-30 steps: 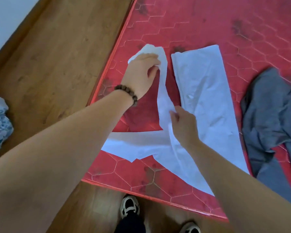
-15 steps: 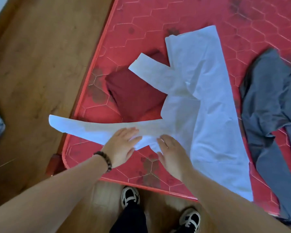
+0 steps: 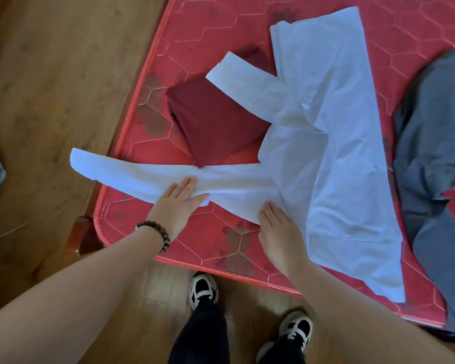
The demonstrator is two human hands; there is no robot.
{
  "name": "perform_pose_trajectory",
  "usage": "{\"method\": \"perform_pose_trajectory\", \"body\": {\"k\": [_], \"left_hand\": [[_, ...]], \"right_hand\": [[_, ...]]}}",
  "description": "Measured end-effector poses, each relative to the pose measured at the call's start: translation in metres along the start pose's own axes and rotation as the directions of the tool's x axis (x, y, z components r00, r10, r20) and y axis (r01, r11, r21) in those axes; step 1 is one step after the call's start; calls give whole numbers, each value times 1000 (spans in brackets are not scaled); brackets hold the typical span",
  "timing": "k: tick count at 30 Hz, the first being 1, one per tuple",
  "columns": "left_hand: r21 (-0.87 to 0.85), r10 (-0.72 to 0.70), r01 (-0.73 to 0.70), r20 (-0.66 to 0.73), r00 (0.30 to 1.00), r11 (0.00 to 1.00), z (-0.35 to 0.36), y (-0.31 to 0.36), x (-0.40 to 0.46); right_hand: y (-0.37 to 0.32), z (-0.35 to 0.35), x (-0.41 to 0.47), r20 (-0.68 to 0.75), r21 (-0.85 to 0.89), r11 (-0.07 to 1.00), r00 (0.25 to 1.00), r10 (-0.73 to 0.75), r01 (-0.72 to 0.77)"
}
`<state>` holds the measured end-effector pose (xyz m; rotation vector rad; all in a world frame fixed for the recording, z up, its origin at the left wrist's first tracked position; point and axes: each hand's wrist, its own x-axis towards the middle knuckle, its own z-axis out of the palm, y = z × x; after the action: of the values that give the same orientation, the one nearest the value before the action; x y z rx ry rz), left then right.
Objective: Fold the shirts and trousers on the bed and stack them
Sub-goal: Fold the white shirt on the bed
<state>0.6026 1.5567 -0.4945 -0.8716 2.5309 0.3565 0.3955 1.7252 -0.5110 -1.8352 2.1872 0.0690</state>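
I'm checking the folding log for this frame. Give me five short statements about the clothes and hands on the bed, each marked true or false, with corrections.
1. Both hands lie flat on the white shirt. True: the left hand and right hand press it with straight fingers.
2. The near sleeve hangs past the mattress edge. True.
3. The folded dark red garment sits on top of the white shirt. False: the shirt's sleeves lie over its edges.
4. The grey garment is neatly folded. False: it lies crumpled, right of the shirt.
5. The beaded bracelet is on the right wrist. False: the left.
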Motion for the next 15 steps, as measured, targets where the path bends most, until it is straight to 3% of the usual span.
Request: {"method": "perform_pose_trajectory", "body": {"k": [5,7,10,15], "left_hand": [[24,9,-10,48,999,1000,-8,-19,-12],[-16,14,-15,-28,1000,1000,-2,-28,-20],[-26,-42,39,-108,993,999,3,-45,-29],[-37,-167,166,-43,985,985,10,-76,-39]], "right_hand": [[14,-15,-16,15,-32,996,997,-81,82],[9,-19,-14,8,-24,997,997,-75,75],[-11,-22,-2,-22,14,995,995,-102,103],[-60,-18,39,26,37,971,971,-239,238]]}}
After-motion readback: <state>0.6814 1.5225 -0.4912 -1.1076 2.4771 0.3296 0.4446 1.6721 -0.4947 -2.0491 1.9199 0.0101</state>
